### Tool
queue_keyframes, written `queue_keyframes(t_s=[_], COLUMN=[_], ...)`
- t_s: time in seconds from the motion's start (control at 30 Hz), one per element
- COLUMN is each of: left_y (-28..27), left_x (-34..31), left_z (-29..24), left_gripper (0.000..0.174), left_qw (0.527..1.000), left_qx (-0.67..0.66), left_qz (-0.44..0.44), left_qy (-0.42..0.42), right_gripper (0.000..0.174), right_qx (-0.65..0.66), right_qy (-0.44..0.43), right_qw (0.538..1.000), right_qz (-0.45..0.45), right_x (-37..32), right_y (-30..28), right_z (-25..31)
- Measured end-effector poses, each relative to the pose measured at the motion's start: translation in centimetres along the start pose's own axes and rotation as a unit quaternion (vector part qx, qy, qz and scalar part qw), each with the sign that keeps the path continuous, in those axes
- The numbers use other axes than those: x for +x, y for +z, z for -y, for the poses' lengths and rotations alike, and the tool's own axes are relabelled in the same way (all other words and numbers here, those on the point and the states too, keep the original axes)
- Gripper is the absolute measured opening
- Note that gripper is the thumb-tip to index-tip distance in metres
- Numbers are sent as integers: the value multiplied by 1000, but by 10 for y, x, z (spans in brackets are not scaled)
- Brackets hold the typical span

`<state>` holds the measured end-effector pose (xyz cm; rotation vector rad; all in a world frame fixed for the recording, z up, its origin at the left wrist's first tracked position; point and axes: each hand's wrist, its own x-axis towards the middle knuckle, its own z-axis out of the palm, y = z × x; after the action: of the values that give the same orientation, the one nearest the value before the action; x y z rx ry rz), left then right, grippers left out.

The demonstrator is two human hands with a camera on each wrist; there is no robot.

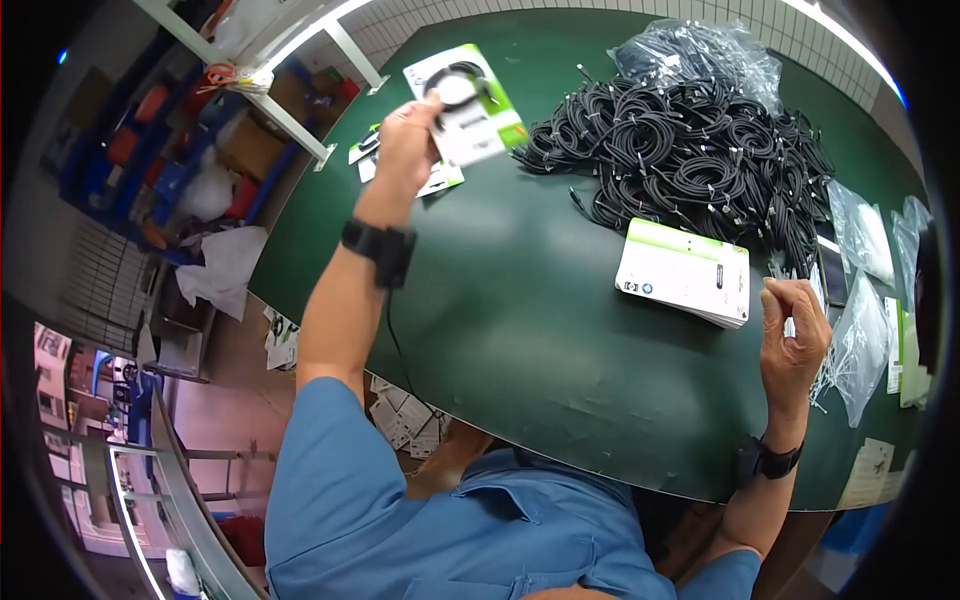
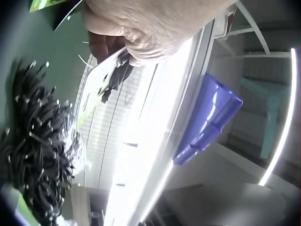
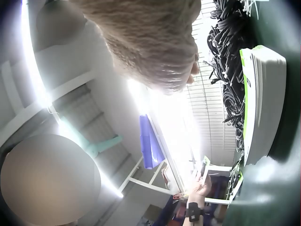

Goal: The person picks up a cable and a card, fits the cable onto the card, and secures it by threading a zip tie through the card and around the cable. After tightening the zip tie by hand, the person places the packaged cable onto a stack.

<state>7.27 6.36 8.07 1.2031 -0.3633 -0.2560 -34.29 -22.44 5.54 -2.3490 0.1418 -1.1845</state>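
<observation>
The card (image 1: 465, 142) with its coiled black cable (image 1: 487, 92) is up at the far left, by other cards (image 1: 440, 180) — pinched by the left hand (image 1: 408, 145), thumb against the coil, perhaps to steady it. The right hand (image 1: 795, 345) curls beside the card stack (image 1: 685, 270) — holding what, I can't tell. The stack sits near of the cable heap (image 1: 690, 150), likely for easy reach.

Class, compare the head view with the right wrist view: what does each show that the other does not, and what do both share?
Only the head view: the person's blue shirt and papers on the floor.

Only the right wrist view: a purple bin and a teal fixture up by the ceiling.

Both: black cables, the stack of cards and both hands, left and right.
</observation>
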Motion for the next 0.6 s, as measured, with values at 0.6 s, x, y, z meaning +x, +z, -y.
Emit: queue_keyframes(t_s=[0.6], left_y=[-89], left_x=[34], left_z=[21], left_gripper=[40], left_qw=[917], left_qx=[371], left_qz=[-50], left_qy=[136], right_gripper=[6], right_qx=[19], right_qy=[89], right_qw=[979], right_qz=[-183], right_x=[1], right_y=[-48], right_z=[-47])
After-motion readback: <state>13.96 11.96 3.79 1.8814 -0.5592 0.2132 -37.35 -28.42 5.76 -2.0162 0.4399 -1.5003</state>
